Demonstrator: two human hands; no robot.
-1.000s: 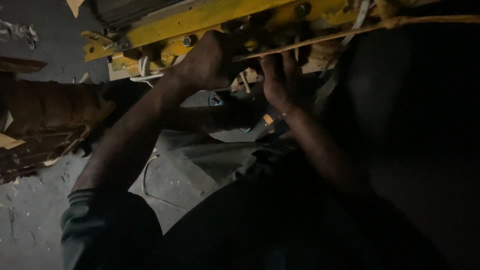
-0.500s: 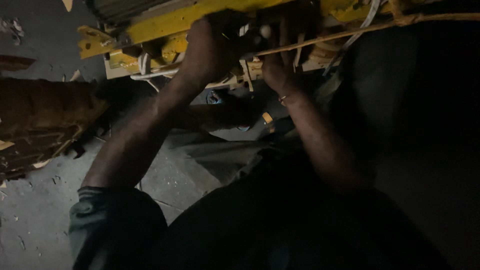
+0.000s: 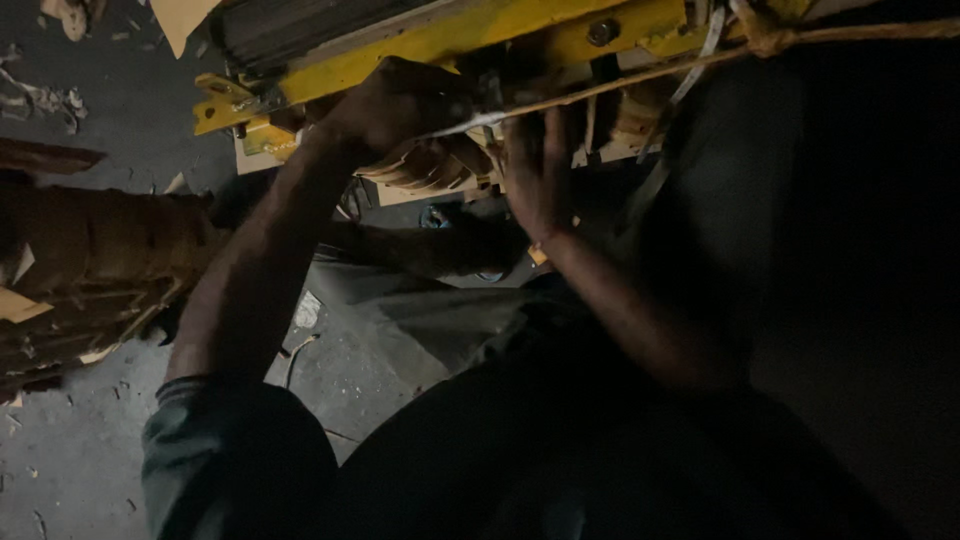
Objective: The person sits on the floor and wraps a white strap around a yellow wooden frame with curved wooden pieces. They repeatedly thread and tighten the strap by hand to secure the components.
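Yellow steel frame (image 3: 470,35) runs across the top, rigid and heavy by the look of it, no give anywhere. Left hand (image 3: 395,100) is clenched over a pale strap (image 3: 475,120) right under the beam; right hand (image 3: 540,175) lies flat, fingers spread, against the wood pieces (image 3: 425,165) beside it (thin, light, likely splintery). No containers to be seen, only scraps on the floor (image 3: 70,450)

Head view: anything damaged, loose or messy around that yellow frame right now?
The yellow frame shows worn, chipped paint near its left end. Torn scraps litter the floor at left, and a rope is knotted over the frame at top right. The left hand and right hand work in deep shadow, so finer faults cannot be judged.
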